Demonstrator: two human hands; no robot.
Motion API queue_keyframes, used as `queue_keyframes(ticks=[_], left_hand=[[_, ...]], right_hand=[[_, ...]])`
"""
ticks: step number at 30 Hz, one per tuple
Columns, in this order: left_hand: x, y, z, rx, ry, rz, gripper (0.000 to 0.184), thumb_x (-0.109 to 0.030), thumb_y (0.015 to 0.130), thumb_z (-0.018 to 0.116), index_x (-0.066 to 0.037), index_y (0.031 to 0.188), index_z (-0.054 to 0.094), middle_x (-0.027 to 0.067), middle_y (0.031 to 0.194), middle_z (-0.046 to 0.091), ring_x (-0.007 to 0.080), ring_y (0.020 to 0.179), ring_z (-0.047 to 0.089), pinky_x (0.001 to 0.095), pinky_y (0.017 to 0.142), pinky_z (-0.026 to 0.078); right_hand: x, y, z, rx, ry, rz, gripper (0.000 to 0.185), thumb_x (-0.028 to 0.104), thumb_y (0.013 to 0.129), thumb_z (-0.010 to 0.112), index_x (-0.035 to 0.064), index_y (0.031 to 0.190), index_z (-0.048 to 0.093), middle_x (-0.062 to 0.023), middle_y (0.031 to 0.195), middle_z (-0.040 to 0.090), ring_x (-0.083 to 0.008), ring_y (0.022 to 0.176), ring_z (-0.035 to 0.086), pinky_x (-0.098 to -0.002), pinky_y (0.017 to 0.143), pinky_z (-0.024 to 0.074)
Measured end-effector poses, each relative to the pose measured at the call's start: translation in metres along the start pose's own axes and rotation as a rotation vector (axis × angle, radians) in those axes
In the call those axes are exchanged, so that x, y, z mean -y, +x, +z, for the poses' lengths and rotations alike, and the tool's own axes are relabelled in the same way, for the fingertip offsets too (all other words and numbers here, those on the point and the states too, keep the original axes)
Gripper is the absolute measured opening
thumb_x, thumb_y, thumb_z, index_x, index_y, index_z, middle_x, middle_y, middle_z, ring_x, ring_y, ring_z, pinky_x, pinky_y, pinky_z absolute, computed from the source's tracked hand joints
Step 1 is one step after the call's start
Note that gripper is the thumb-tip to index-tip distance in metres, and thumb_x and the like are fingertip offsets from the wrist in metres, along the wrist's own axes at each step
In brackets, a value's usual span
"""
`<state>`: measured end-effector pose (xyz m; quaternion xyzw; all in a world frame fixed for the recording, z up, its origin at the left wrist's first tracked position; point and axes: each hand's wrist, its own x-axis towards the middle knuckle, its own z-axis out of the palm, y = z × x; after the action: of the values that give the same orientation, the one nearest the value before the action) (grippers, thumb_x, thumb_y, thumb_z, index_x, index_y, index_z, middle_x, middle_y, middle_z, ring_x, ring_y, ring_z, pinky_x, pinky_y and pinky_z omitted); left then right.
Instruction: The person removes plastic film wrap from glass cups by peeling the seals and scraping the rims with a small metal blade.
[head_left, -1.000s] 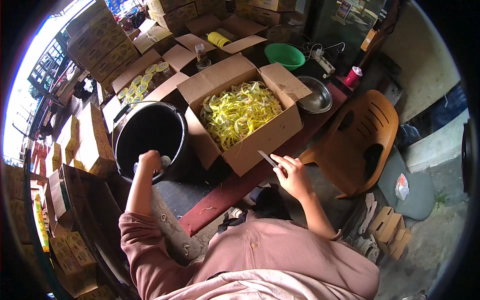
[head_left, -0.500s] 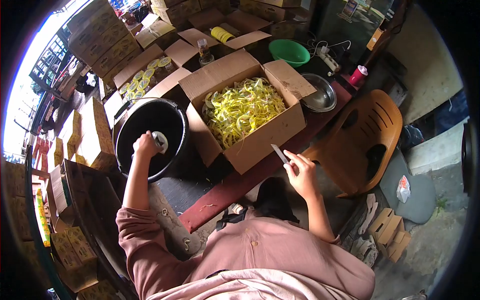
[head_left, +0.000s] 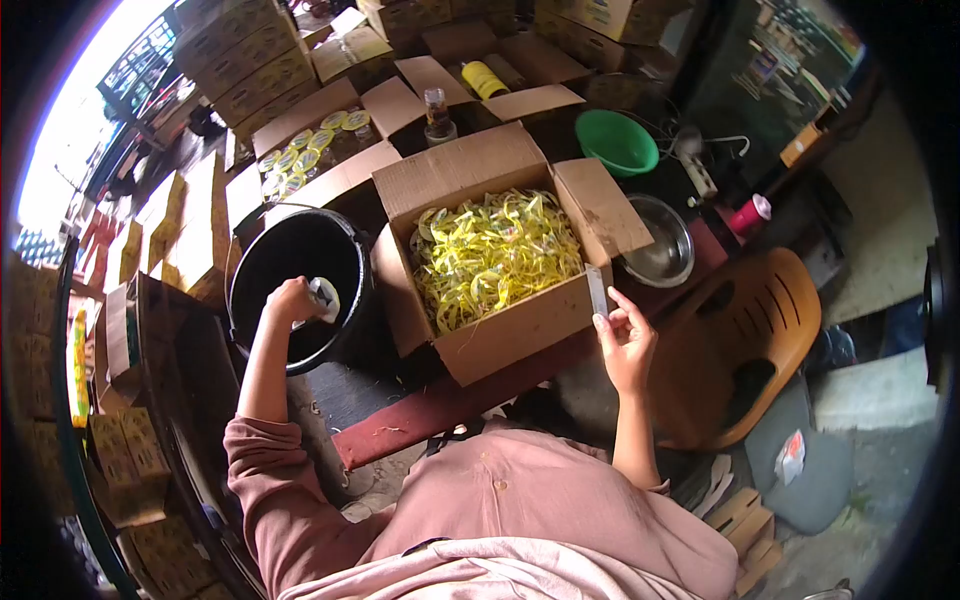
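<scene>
My left hand (head_left: 291,301) is inside the mouth of a black bucket (head_left: 362,283), its fingers closed on a small whitish round container (head_left: 325,299). The container's far side is hidden, so I cannot tell its exact kind. In my right hand (head_left: 628,345) a flat grey blade (head_left: 598,291) is pinched between thumb and fingers, pointing up beside the near right corner of an open cardboard box (head_left: 515,332). That box holds a heap of yellow and clear plastic strips (head_left: 495,255).
A metal bowl (head_left: 690,262) and a green basin (head_left: 617,143) stand right of the box. Behind it are a jar (head_left: 437,118) and a carton of yellow-lidded cups (head_left: 313,150). A brown plastic chair (head_left: 775,300) stands at the right; stacked cartons (head_left: 245,65) rise at the back left.
The view has shifted, so the box and table sit lower. My right hand has turned the blade more upright, near the box corner. My left hand stays in the bucket with the container.
</scene>
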<state>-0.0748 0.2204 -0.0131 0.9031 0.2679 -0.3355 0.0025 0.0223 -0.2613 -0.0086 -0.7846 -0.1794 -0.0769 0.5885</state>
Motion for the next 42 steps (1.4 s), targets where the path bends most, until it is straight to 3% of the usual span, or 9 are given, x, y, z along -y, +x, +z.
queue_keyframes(ticks=[7, 17, 21, 25, 27, 31, 35, 38, 42], left_hand=[[-0.032, -0.024, -0.018, 0.257, 0.043, -0.134, 0.052, -0.048, 0.055, 0.072, -0.004, 0.085, 0.067, 0.0115, 0.089, 0.065, 0.025, 0.084, 0.062, 0.0341, 0.073, 0.048], [-0.051, -0.035, -0.008, -0.475, -0.249, -0.324, 0.065, -0.041, 0.055, 0.075, -0.007, 0.105, 0.052, 0.0132, 0.106, 0.054, 0.0285, 0.094, 0.057, 0.0364, 0.08, 0.046], [-0.05, -0.035, -0.007, 0.169, -0.208, -0.389, 0.053, -0.039, 0.058, 0.072, -0.005, 0.097, 0.057, 0.0126, 0.106, 0.057, 0.0295, 0.096, 0.056, 0.035, 0.074, 0.049], [-0.074, -0.067, -0.024, -0.245, -0.145, -0.488, 0.052, -0.039, 0.06, 0.069, -0.006, 0.099, 0.06, 0.0114, 0.102, 0.061, 0.0263, 0.097, 0.057, 0.0371, 0.082, 0.044], [-0.07, -0.053, -0.025, 0.1, -0.145, -0.476, 0.067, -0.047, 0.058, 0.072, -0.009, 0.108, 0.05, 0.0078, 0.108, 0.058, 0.0263, 0.103, 0.054, 0.0489, 0.092, 0.033], [-0.084, -0.056, -0.028, -0.415, -0.144, -0.538, 0.066, -0.046, 0.058, 0.073, -0.006, 0.106, 0.051, 0.0103, 0.108, 0.058, 0.0243, 0.101, 0.055, 0.0505, 0.094, 0.029], [-0.074, -0.048, -0.025, -0.074, -0.062, -0.539, 0.067, -0.045, 0.054, 0.074, -0.007, 0.105, 0.052, 0.0105, 0.101, 0.061, 0.024, 0.096, 0.058, 0.0511, 0.09, 0.032], [-0.079, -0.056, -0.036, -0.336, -0.181, -0.566, 0.07, -0.047, 0.054, 0.074, -0.007, 0.107, 0.054, 0.0094, 0.105, 0.06, 0.0241, 0.097, 0.057, 0.0485, 0.089, 0.034], [-0.079, -0.058, -0.037, -0.147, -0.105, -0.527, 0.06, -0.042, 0.058, 0.073, -0.007, 0.102, 0.052, 0.0095, 0.099, 0.061, 0.0261, 0.093, 0.058, 0.0464, 0.084, 0.038]], right_hand=[[-0.021, 0.064, -0.01, -0.055, 0.298, 0.072, 0.032, 0.001, 0.076, 0.063, -0.0006, 0.107, 0.055, 0.0057, 0.064, 0.047, -0.0006, 0.055, 0.039, -0.0147, 0.05, 0.0335], [-0.072, 0.112, -0.03, 0.123, 0.859, 0.445, 0.031, -0.002, 0.074, 0.063, 0.0043, 0.102, 0.055, 0.0024, 0.08, 0.057, -0.0035, 0.072, 0.05, -0.016, 0.067, 0.0376], [-0.078, 0.116, -0.032, 0.184, 0.868, 0.528, 0.029, 0.0, 0.074, 0.064, 0.0088, 0.099, 0.053, 0.0042, 0.087, 0.057, -0.0023, 0.072, 0.048, -0.0147, 0.059, 0.0319], [-0.075, 0.121, -0.037, 0.276, 0.863, 0.621, 0.025, 0.001, 0.075, 0.062, 0.011, 0.097, 0.053, 0.0058, 0.085, 0.057, -0.0014, 0.07, 0.048, -0.0149, 0.057, 0.0318], [-0.077, 0.121, -0.038, 0.305, 0.884, 0.655, 0.025, -0.001, 0.077, 0.058, 0.0085, 0.1, 0.052, 0.0024, 0.083, 0.056, -0.0044, 0.07, 0.051, -0.0173, 0.06, 0.0388], [-0.083, 0.124, -0.035, 0.35, 0.918, 0.673, 0.036, -0.001, 0.073, 0.064, 0.0106, 0.105, 0.053, 0.0061, 0.079, 0.058, -0.001, 0.068, 0.051, -0.0141, 0.055, 0.0311], [-0.081, 0.13, -0.031, 0.364, 0.926, 0.695, 0.039, -0.002, 0.072, 0.065, 0.01, 0.107, 0.052, 0.0045, 0.077, 0.06, -0.0016, 0.064, 0.051, -0.0135, 0.054, 0.0319], [-0.082, 0.13, -0.03, 0.367, 0.961, 0.666, 0.038, -0.002, 0.072, 0.064, 0.0099, 0.107, 0.052, 0.0044, 0.077, 0.061, -0.0018, 0.064, 0.052, -0.0132, 0.054, 0.0325], [-0.093, 0.125, -0.031, 0.357, 0.97, 0.67, 0.036, -0.003, 0.073, 0.063, 0.0091, 0.106, 0.052, 0.0037, 0.08, 0.059, -0.003, 0.067, 0.052, -0.0147, 0.057, 0.0355]])
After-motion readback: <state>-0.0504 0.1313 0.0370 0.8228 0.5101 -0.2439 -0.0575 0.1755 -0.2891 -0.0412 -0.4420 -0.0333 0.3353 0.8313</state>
